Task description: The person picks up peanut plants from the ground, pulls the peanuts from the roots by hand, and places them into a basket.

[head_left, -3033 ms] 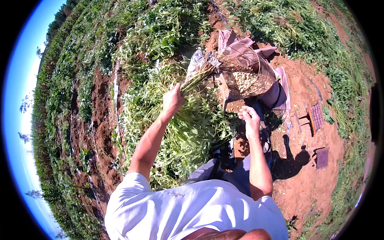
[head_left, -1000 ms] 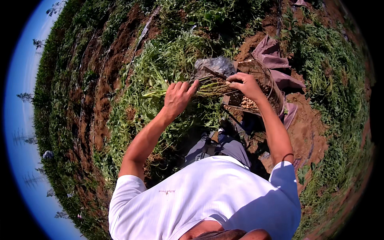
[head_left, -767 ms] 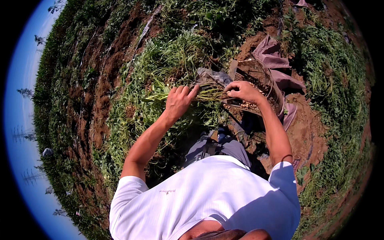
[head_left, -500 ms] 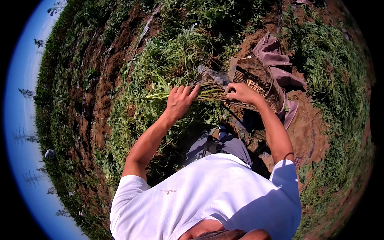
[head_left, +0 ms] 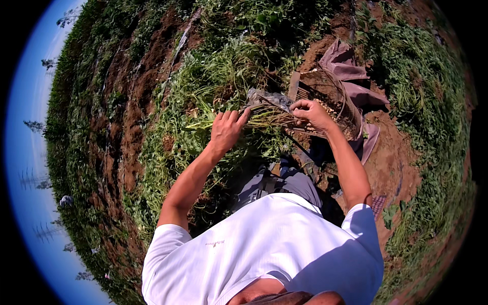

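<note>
Holding stems (head_left: 270, 118), the left hand (head_left: 226, 131) lies beyond lettering (head_left: 214, 244) on a white shirt (head_left: 269, 239).

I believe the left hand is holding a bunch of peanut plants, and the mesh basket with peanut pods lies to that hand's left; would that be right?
Not quite: the head view shows the mesh basket with peanut pods to the right of the left hand, which is indeed holding a bunch of peanut plants.

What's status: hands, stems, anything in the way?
Left hand gripping stem bundle. Right hand at its right end, grip unclear. Crumpled plastic just beyond bundle.
</note>
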The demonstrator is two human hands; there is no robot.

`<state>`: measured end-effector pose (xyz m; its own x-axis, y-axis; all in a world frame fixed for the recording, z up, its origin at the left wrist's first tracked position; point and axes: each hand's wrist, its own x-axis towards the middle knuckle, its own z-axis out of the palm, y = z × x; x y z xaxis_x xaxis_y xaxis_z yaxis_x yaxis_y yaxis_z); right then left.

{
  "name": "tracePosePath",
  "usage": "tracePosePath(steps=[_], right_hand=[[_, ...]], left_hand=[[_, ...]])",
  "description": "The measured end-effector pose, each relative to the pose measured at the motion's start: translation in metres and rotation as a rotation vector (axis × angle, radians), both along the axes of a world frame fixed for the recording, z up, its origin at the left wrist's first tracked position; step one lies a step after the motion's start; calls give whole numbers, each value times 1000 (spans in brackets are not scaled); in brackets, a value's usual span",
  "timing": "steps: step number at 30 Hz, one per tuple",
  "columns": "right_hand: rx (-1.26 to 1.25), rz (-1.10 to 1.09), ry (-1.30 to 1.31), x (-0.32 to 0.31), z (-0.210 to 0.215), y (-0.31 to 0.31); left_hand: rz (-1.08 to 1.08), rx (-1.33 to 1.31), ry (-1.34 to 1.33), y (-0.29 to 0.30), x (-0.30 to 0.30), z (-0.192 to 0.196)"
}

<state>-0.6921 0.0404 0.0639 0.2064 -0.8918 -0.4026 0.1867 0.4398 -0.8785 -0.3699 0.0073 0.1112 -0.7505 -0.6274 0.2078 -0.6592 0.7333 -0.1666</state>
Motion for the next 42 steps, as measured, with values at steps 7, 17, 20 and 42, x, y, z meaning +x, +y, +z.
tracePosePath(steps=[7,17,20,42], right_hand=[[37,-624,-395,-18,-58,-1],[-74,-736,725,-96,-109,-27],[-162,-351,927,-81,-77,-29],[-311,-89,1121,-27,-51,-19]], left_hand=[[1,-2,34,6,6,-5],[28,-90,61,9,30,-13],[-3,-145,54,6,32,-16],[-14,-2,41,-7,22,-19]])
